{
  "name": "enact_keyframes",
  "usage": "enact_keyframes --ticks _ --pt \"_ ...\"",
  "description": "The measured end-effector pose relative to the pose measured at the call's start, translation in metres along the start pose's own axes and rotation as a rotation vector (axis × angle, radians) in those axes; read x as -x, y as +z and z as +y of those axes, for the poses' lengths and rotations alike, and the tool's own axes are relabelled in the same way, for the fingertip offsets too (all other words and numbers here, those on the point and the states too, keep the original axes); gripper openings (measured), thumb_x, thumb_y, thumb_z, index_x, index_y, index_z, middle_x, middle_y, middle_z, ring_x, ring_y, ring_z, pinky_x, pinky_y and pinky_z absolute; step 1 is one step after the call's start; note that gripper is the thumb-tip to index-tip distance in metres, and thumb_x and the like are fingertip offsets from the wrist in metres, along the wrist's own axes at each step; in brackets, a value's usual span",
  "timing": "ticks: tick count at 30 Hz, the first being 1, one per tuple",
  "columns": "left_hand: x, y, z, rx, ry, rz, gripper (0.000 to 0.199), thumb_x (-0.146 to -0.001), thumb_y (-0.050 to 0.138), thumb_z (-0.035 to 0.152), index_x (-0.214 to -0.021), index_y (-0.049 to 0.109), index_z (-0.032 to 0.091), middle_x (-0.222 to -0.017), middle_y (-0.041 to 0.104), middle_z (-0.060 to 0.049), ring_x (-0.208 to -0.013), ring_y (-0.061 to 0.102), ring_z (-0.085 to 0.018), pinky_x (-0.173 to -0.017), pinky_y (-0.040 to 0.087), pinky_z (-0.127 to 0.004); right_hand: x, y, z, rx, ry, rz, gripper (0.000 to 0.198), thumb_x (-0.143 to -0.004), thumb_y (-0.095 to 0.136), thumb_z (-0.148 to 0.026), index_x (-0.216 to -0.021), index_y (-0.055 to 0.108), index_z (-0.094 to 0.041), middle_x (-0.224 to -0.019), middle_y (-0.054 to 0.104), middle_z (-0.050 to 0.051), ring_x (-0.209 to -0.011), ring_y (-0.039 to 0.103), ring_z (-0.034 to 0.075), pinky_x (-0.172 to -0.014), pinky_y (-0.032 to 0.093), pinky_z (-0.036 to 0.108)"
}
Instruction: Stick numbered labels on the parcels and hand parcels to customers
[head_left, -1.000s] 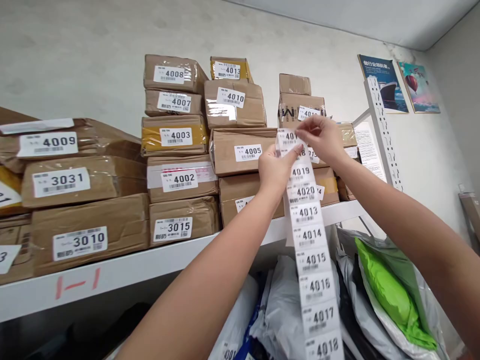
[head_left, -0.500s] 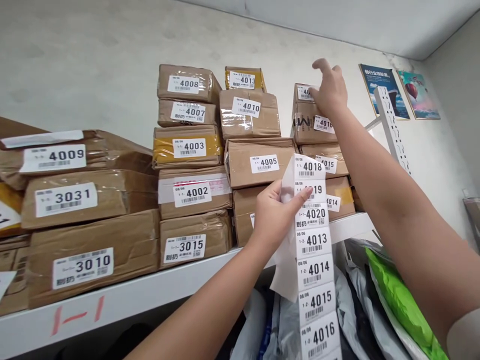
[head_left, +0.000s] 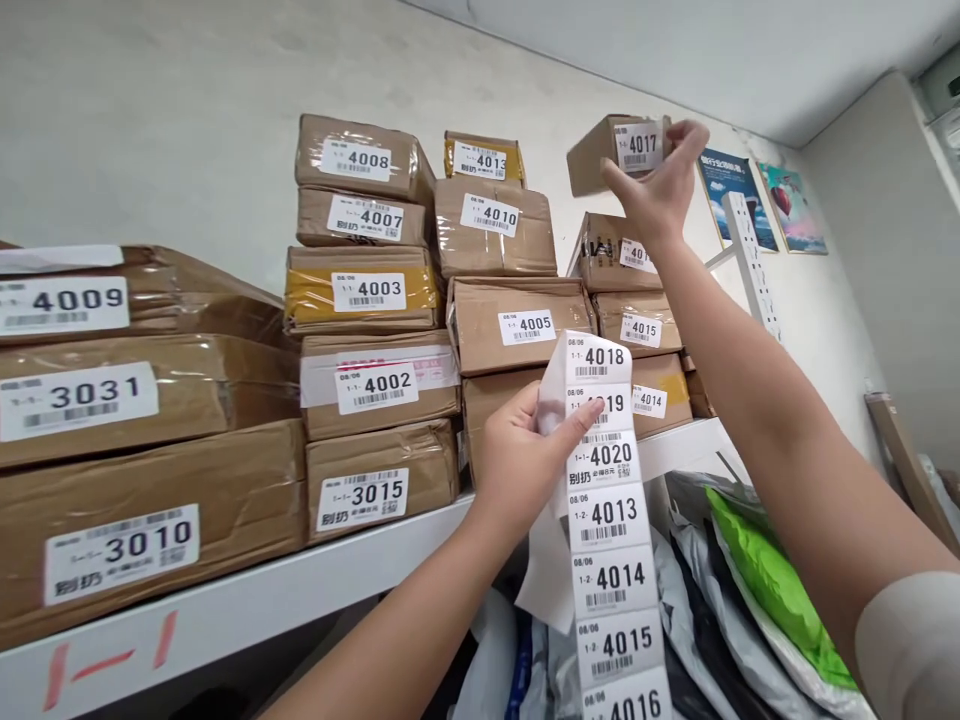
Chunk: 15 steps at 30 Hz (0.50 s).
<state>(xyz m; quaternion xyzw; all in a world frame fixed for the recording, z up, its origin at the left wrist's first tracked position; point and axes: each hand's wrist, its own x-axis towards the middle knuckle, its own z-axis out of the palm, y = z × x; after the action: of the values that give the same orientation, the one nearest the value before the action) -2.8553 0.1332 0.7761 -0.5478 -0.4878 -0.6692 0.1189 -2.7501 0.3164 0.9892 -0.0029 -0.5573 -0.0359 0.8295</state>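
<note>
My left hand (head_left: 517, 450) pinches a long strip of white labels (head_left: 611, 575) between thumb and fingers. The thumb lies over the label 4019; 4018 shows above it and 4020, then 4013 and on, hang below. Up at the top right my right hand (head_left: 660, 195) grips a small cardboard box (head_left: 592, 158) labelled 4017. Thumb and fingers span its front, and the box is raised and tilted above the stack. Directly beneath it lies a brown box (head_left: 604, 255), its label partly covered by my right wrist. Boxes labelled 4015 (head_left: 637, 325) and 4014 (head_left: 660, 390) sit lower in that stack.
Stacks of labelled cardboard boxes (head_left: 360, 385) stand along a white shelf (head_left: 247, 590) against the wall. Below are grey and black plastic parcels and a bright green one (head_left: 772, 570). A white perforated post (head_left: 750, 260) rises at the right, with posters (head_left: 739, 200) behind it.
My right hand has lifted the box 4017 up off the box below it. The view has shifted, and my left hand still holds the label strip.
</note>
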Motion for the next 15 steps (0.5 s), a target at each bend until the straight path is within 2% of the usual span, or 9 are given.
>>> enact_keyframes --ticks 2,4,8,11,15 --pt "0.004 -0.001 0.003 0.007 0.018 0.015 0.034 -0.060 0.083 0.043 -0.082 0.072 0.019 -0.077 0.075 -0.004 -0.065 0.066 -0.018 -0.057 0.054 -0.027 0.026 -0.027 -0.004 0.061 -0.023 0.086 0.042 -0.089 0.057 -0.045 -0.123 0.047 -0.023 -0.134 0.043 0.016 -0.129 0.045 0.036 -0.093 0.048 0.054" --pt "0.008 -0.001 0.005 0.061 0.037 0.003 0.035 -0.060 0.084 0.044 -0.082 0.072 0.020 -0.078 0.076 -0.004 -0.066 0.066 -0.018 -0.058 0.055 -0.027 0.063 -0.057 -0.008 0.137 -0.042 0.069 0.034 -0.083 0.063 -0.045 -0.111 0.056 -0.026 -0.138 0.041 0.016 -0.138 0.035 0.042 -0.094 0.045 0.063" --pt "0.017 0.002 0.004 0.149 0.017 -0.044 0.041 -0.055 0.086 0.047 -0.082 0.072 0.019 -0.077 0.075 -0.005 -0.063 0.066 -0.018 -0.056 0.055 -0.028 0.147 -0.103 -0.013 0.385 0.073 0.029 0.028 -0.064 0.078 -0.039 -0.084 0.065 -0.026 -0.136 0.045 0.018 -0.140 0.029 0.049 -0.097 0.045 0.067" --pt "0.021 0.005 0.001 0.187 -0.017 -0.075 0.043 -0.054 0.087 0.048 -0.080 0.071 0.019 -0.074 0.075 -0.005 -0.061 0.066 -0.019 -0.054 0.055 -0.029 0.188 -0.118 -0.012 0.527 0.164 0.039 0.030 -0.054 0.082 -0.040 -0.076 0.067 -0.026 -0.125 0.051 0.020 -0.138 0.033 0.052 -0.095 0.047 0.068" --pt "0.025 0.004 0.001 0.208 -0.028 -0.094 0.044 -0.053 0.087 0.049 -0.080 0.071 0.018 -0.075 0.075 -0.005 -0.063 0.067 -0.019 -0.056 0.056 -0.028 0.208 -0.123 -0.014 0.601 0.184 0.116 0.030 -0.050 0.082 -0.046 -0.068 0.067 -0.027 -0.114 0.054 0.019 -0.132 0.043 0.049 -0.095 0.050 0.064"
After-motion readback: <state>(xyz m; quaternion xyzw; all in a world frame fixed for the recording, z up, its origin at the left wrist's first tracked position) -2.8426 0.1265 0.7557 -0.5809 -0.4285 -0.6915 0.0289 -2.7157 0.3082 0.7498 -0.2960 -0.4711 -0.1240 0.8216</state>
